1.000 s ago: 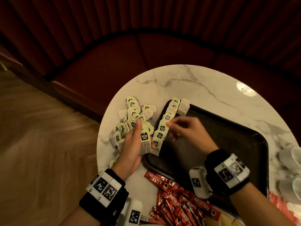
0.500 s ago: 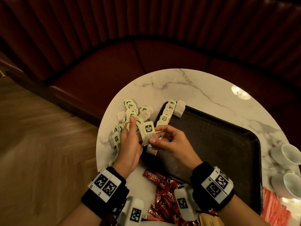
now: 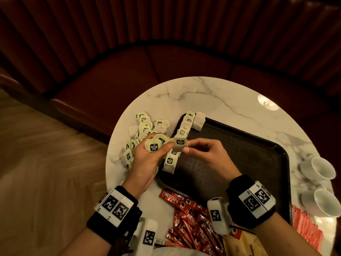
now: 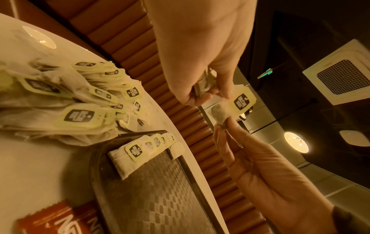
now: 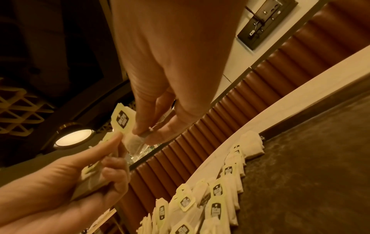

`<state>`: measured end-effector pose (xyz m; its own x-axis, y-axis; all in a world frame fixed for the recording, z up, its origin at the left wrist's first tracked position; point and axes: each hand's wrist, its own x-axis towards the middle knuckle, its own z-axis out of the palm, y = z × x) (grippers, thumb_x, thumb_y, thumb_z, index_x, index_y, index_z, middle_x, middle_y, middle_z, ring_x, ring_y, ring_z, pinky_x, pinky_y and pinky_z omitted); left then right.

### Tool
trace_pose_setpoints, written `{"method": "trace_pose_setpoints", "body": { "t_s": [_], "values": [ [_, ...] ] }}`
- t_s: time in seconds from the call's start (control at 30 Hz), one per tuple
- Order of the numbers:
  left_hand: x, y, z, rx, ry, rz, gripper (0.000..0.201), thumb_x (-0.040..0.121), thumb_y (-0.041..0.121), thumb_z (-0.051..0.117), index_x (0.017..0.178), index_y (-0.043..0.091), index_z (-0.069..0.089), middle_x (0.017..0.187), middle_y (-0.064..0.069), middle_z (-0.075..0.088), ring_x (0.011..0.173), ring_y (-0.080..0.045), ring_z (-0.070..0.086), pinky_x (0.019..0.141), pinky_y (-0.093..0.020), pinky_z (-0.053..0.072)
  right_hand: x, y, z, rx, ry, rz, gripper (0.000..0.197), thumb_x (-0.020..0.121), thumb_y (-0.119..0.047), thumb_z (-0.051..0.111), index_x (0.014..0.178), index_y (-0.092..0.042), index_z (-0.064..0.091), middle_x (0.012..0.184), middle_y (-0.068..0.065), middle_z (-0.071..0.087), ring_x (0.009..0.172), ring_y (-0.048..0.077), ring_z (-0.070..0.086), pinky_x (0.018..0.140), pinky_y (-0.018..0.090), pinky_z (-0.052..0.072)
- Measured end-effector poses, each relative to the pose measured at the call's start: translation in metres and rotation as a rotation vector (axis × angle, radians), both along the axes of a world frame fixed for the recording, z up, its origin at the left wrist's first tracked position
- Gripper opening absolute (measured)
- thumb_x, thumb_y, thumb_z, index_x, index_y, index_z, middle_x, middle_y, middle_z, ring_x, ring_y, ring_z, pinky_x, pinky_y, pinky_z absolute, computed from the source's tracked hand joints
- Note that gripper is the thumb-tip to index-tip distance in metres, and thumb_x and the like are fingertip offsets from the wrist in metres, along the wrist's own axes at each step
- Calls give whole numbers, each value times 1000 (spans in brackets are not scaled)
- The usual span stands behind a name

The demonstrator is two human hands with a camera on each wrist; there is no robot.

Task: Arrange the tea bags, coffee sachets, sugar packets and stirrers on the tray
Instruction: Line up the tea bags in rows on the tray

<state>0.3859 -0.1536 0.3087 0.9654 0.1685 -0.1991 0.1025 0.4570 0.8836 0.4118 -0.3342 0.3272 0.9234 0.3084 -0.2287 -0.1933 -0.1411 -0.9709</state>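
My left hand (image 3: 162,145) holds a small bunch of green-tagged tea bags (image 3: 154,146) above the table's left side. My right hand (image 3: 186,147) pinches one tea bag (image 3: 180,144) at the bunch's right edge, over the left rim of the black tray (image 3: 239,163). A row of tea bags (image 3: 182,132) lies along that rim. In the right wrist view the right hand (image 5: 146,134) pinches the tea bag (image 5: 132,142) beside the left hand (image 5: 112,152). In the left wrist view the tea bag (image 4: 226,109) hangs between both hands.
Loose tea bags (image 3: 142,126) lie piled on the marble table (image 3: 212,95) left of the tray. Red coffee sachets (image 3: 186,209) lie near the front edge, red-and-white packets (image 3: 304,228) at the right. Two white cups (image 3: 319,169) stand by the tray's right side. A curved bench surrounds the table.
My right hand left the row on the tray, came to my left hand and took hold of one tea bag from its bunch. Both hands have risen slightly.
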Motion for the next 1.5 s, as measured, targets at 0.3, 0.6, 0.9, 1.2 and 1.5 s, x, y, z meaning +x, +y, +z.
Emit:
{"method": "trace_pose_setpoints", "body": {
  "t_s": [0.3, 0.6, 0.9, 1.2, 1.5],
  "values": [
    [-1, 5, -12, -43, 164, -20, 24, 86, 14, 69, 110, 13, 62, 82, 0, 64, 67, -7, 57, 55, -21, 50, 42, -16, -48, 36, 183, -321, 10, 85, 1, 71, 91, -7, 70, 84, 6, 73, 73, 10, 70, 65, 17, 56],
    [-7, 4, -12, -9, 219, -46, 15, 89, 13, 65, 104, 14, 61, 72, 4, 64, 61, -6, 55, 49, -19, 46, 111, -29, -105, -140, 318, -566, 9, 86, -1, 72, 80, -6, 69, 101, 17, 72, 81, 22, 69, 80, 31, 60],
    [-3, 9, -11, -5, 241, -74, 18, 89, 14, 65, 106, 16, 61, 69, 7, 66, 62, -7, 54, 48, -19, 47, 126, -20, -117, -271, 334, -557, 22, 81, -11, 81, 87, -13, 60, 93, 12, 72, 72, 18, 69, 71, 32, 60],
    [1, 10, -11, -109, 251, -22, 11, 96, 21, 56, 100, 14, 63, 72, -3, 65, 62, -11, 58, 53, -23, 52, 114, -26, -97, -303, 215, -537, 31, 85, -16, 78, 111, -7, 64, 93, 8, 69, 67, 11, 61, 62, 23, 53],
    [5, 3, -9, -107, 238, -39, 28, 101, 31, 42, 115, 16, 62, 100, -7, 75, 100, -19, 68, 93, -34, 52, 25, 17, -25, -168, 33, 90, 19, 96, -29, 61, 108, -16, 69, 94, -2, 72, 81, 6, 67, 73, 20, 54]
  ]
}}
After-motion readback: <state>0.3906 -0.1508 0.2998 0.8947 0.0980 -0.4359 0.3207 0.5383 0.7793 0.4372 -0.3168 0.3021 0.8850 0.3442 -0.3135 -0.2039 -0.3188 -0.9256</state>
